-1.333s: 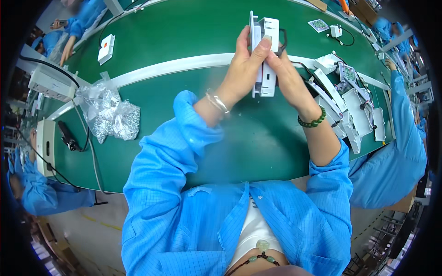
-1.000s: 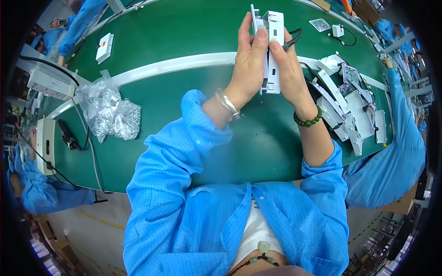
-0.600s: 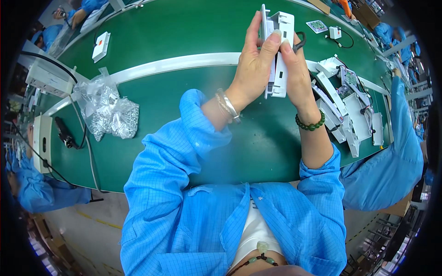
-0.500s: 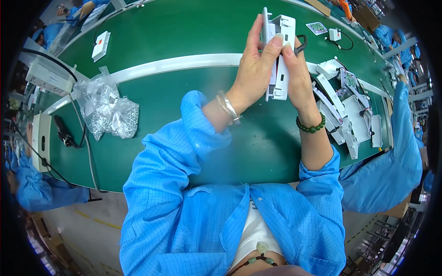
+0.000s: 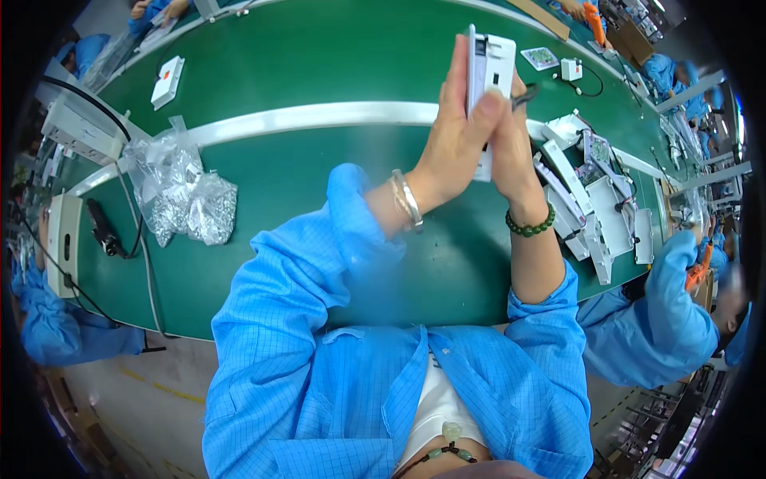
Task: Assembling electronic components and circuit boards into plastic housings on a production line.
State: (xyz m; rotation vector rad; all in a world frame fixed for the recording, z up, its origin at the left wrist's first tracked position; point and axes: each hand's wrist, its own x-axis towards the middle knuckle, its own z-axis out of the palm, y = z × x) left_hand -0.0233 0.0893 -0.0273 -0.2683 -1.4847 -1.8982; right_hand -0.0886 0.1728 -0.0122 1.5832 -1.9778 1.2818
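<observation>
Between my palms stands a white plastic housing (image 5: 498, 60), held on edge above the far part of the green bench. My left hand (image 5: 459, 140) presses flat along its left side, with the thumb across the near edge. From the other side my right hand (image 5: 511, 152) closes on it, thumb raised beside the left thumb. A dark cable loop (image 5: 524, 96) sticks out at the housing's right, behind my right hand. The lower part of the housing is mostly covered by my hands.
White housings with circuit boards and wires (image 5: 598, 191) lie piled to the right. Clear bags of small metal parts (image 5: 191, 199) sit at left, near a black-handled tool (image 5: 104, 227). A white box (image 5: 167, 82) lies beyond the pale rail (image 5: 319, 114). A co-worker's blue sleeve (image 5: 654, 319) is at right.
My hands have come closer together around the housing, covering more of its near side. The housing has turned slightly. The co-worker at right has leaned and shifted their arm.
</observation>
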